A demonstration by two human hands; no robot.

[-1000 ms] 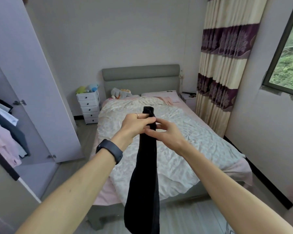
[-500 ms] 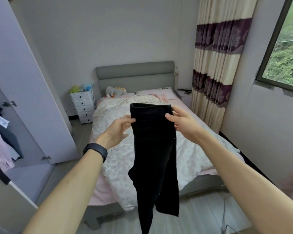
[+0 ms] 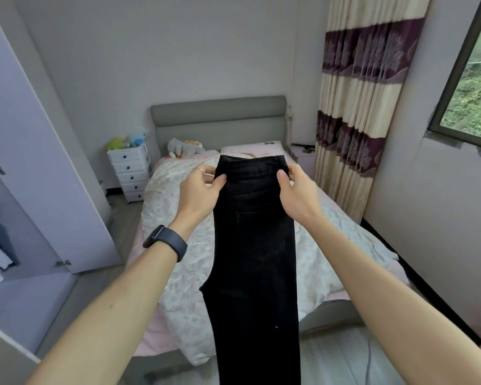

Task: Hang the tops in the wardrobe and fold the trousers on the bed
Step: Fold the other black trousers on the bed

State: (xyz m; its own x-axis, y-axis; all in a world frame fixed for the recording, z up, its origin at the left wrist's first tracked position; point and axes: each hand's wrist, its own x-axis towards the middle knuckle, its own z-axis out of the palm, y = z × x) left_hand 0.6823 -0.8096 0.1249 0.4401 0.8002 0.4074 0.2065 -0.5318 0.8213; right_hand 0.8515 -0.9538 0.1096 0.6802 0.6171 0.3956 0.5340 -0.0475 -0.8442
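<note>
While we stand at the foot of the bed, the black trousers hang in the air in front of us. The waistband is up, and the legs drop straight down and out of the bottom of the view. As far as we can see, they touch neither bed nor floor.

Left grip: thumb on the near face at the waistband's left edge, fingers behind, pinching cloth. Right grip: the same at the right edge, thumb in front. Both are narrow and both hold the trousers; nothing else carries them. The garment lies between and below the two grips, with the waistband stretched fairly flat from one to the other.

Handling, in our judgement:
- The cloth looks like denim, soft but with some body.
- We judge it moderately heavy, not slippery and not fragile.
- The waistband is the thickest, firmest part, so it gives the best hold.
- The legs look doubled one on the other, though we cannot be sure.
- The quilt below is rumpled, so the hanging legs would likely land first and may bunch.
- A fold would need a second hold lower down the legs.

The wardrobe stands open at the left, well apart from the trousers.
</note>
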